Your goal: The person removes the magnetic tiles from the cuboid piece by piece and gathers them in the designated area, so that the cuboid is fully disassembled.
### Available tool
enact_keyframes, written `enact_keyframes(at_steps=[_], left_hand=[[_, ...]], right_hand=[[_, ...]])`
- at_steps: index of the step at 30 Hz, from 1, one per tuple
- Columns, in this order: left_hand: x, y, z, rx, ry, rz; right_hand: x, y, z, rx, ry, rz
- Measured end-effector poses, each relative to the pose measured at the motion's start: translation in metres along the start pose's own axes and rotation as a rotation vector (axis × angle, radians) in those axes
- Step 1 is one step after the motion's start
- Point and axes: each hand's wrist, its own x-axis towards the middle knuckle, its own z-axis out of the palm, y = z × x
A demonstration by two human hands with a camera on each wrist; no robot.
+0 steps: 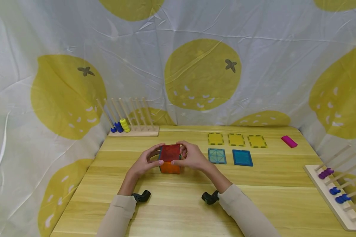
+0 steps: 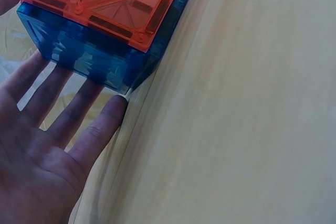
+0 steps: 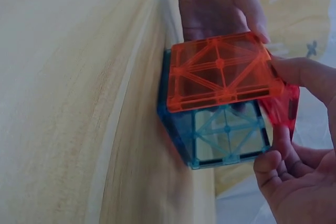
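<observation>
A box of see-through magnetic tiles stands on the wooden table in the head view. A red tile (image 1: 170, 152) is on top and an orange tile (image 1: 170, 168) faces front. One side is a dark blue tile (image 2: 84, 45), the other a light blue tile (image 3: 227, 129). My left hand (image 1: 146, 161) holds the box from the left, thumb at the front corner, fingers reaching along the blue side. From the right, my right hand (image 1: 192, 156) pinches the red tile, thumb at its front edge and index finger at the back corner. A narrow gap shows between the red and light blue tiles.
Right of the box lie a light blue tile (image 1: 217, 156), a blue tile (image 1: 242, 157) and yellow tiles (image 1: 236, 140). A magenta block (image 1: 289, 141) sits farther right. Peg racks with beads stand at back left (image 1: 133, 131) and right (image 1: 329, 194). A lemon-print curtain (image 1: 130, 59) hangs behind.
</observation>
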Motion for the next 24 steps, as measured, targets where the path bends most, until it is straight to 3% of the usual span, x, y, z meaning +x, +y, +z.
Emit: enact_keyframes(at_steps=[14, 24], left_hand=[[-0.001, 0.001, 0.000, 0.040, 0.018, -0.009], [0.001, 0.001, 0.000, 0.024, 0.015, 0.002]], right_hand=[[-0.009, 0.003, -0.009, 0.084, 0.141, -0.004], [-0.029, 0.016, -0.036, 0.042, 0.193, -0.070]])
